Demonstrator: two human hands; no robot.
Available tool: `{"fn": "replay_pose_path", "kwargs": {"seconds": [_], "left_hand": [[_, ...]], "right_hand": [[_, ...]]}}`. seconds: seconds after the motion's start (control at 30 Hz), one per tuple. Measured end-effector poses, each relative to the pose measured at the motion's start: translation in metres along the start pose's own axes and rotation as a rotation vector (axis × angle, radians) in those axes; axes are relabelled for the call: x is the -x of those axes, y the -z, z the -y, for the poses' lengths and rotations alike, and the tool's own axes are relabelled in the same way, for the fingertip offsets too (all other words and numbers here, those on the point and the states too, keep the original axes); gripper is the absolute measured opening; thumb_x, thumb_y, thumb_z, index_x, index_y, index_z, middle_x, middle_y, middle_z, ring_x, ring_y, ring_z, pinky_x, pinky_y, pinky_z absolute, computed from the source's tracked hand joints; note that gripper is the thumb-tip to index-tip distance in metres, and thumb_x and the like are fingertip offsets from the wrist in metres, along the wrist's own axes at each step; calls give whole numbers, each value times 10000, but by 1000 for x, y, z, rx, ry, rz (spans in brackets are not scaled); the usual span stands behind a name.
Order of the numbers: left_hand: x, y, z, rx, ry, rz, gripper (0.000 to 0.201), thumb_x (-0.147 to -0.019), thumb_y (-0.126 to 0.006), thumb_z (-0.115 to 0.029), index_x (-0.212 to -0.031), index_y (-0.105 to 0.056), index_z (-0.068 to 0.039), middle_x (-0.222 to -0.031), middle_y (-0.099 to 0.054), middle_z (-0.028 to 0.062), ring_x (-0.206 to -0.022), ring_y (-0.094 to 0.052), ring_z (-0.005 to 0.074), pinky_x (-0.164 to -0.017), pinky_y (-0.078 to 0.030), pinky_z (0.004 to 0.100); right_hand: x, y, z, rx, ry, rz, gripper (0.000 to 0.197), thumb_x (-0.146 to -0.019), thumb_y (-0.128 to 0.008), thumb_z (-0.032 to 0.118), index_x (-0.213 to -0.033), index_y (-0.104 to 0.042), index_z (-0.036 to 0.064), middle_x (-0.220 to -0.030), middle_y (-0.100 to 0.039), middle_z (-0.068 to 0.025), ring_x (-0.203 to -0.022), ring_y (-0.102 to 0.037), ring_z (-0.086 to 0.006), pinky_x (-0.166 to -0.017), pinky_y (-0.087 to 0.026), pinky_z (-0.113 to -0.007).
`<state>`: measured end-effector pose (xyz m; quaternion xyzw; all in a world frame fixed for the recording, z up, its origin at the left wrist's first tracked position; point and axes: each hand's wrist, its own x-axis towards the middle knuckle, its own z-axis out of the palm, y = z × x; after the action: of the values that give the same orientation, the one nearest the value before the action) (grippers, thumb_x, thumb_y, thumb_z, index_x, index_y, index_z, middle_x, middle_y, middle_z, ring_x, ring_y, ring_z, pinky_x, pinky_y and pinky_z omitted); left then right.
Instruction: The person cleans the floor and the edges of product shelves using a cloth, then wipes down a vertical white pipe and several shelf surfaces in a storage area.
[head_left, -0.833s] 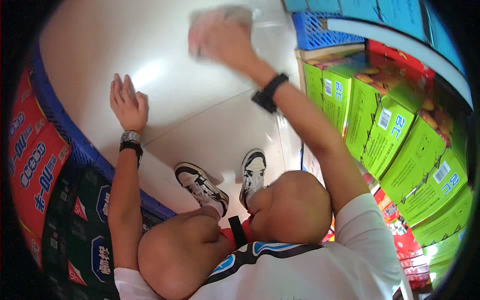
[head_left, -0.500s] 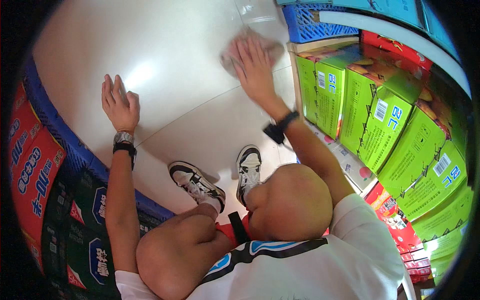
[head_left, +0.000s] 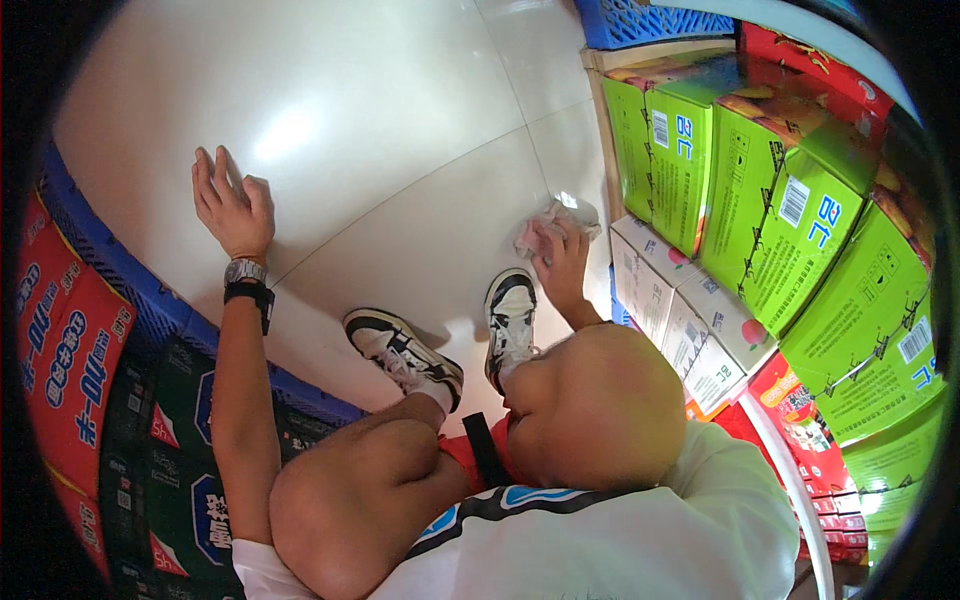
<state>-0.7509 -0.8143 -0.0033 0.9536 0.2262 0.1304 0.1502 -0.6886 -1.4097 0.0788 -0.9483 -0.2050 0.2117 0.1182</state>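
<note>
One crumpled cloth, down on the floor beyond my two shoes! My right hand is on it, pinching or not, I can't tell; my left hand has fingers loosely spread.

I see a white T-shirt with a black, blue and white print. Beyond the shirt show red clothing, a black strap, a white sock and white-and-black laced sneakers. Far out from its left sleeve, behind the bare left hand, are a silvery watch and black wristband.
</note>
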Motion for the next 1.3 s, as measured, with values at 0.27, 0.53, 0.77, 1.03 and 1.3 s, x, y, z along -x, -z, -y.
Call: {"fn": "replay_pose_path", "kwargs": {"seconds": [0.27, 0.53, 0.77, 1.03, 1.3], "left_hand": [[4, 2, 2, -24, -2, -6, 655, -1109, -643, -263, -1742, -593, -104, -1872, -468, 208, -1691, -448, 471, -1386, -358, 624], [1, 3, 0, 37, 22, 2, 620, -1110, -665, -226, -1710, -605, -82, -1861, -473, 223, -1689, -446, 478, -1387, -361, 620], [7, 7, -3, 4, 84, 17, 631, -1101, -664, -206, -1719, -600, -96, -1866, -473, 199, -1697, -444, 467, -1387, -376, 629], [4, 3, 1, 1, 38, 4, 617, -1116, -669, -221, -1713, -607, -78, -1866, -485, 189, -1698, -450, 449, -1389, -363, 614], [3, 0, -2, 21, 42, -10, 618, -1116, -654, -233, -1711, -604, -74, -1867, -473, 202, -1708, -435, 450, -1400, -340, 610]], "right_hand": [[-143, 23, 26, -100, 130, -141, 566, -918, -839, 83, -1474, -735, 96, -1507, -664, -185, -1387, -600, -463, -1218, -473, -604], [-166, 41, 3, -129, 236, -112, 391, -985, -751, -18, -1366, -818, 41, -1478, -748, -237, -1338, -673, -480, -1169, -550, -571], [-107, 50, -21, -59, 232, 97, 388, -931, -793, -21, -1312, -806, 51, -1418, -738, -176, -1305, -684, -452, -1139, -564, -550], [-198, 61, 28, -107, 298, -134, 378, -933, -765, -59, -1278, -831, 80, -1359, -772, -133, -1239, -709, -408, -1070, -585, -522], [-152, 48, 5, 18, 345, -51, 352, -973, -762, 5, -1304, -837, 96, -1429, -778, -95, -1305, -705, -395, -1130, -566, -552]]}}
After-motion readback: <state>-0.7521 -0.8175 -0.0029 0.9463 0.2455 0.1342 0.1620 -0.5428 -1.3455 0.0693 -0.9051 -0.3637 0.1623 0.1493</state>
